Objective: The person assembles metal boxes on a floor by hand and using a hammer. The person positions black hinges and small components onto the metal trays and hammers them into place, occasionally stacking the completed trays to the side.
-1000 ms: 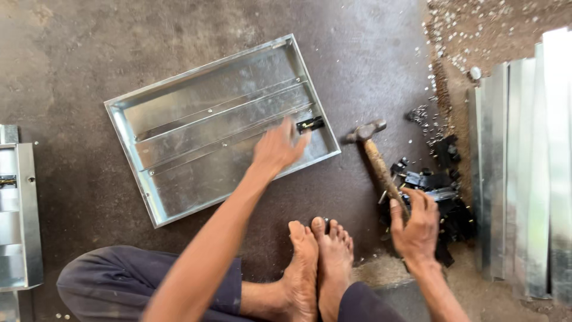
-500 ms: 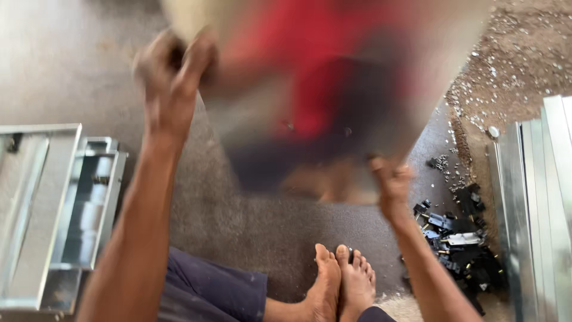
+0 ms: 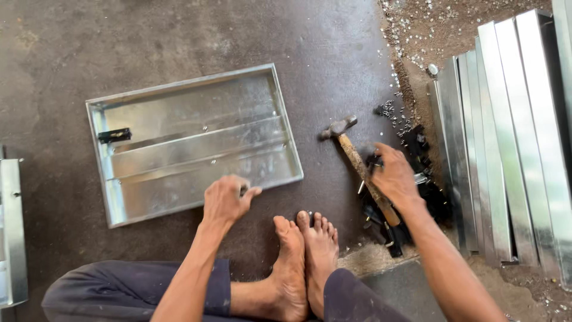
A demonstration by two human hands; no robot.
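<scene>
The left hand (image 3: 225, 200) rests with curled fingers on the near rim of the galvanised sheet-metal tray (image 3: 196, 143), gripping nothing. A second ago this hand lay flat inside the tray near a small black latch (image 3: 114, 135) at its right end; in between, the tray was up in both hands, and now it lies turned round on the dark floor (image 3: 179, 36) with the latch at its left end. The right hand (image 3: 393, 179) sits over the wooden handle of the hammer (image 3: 357, 161), fingers bent toward a heap of small black parts (image 3: 417, 179); blur hides whether it grasps anything. The person's bare feet (image 3: 304, 256) rest just near of the tray. Further right lie stacked metal channels (image 3: 506, 137), and another tray's edge (image 3: 12, 232) shows far left.
</scene>
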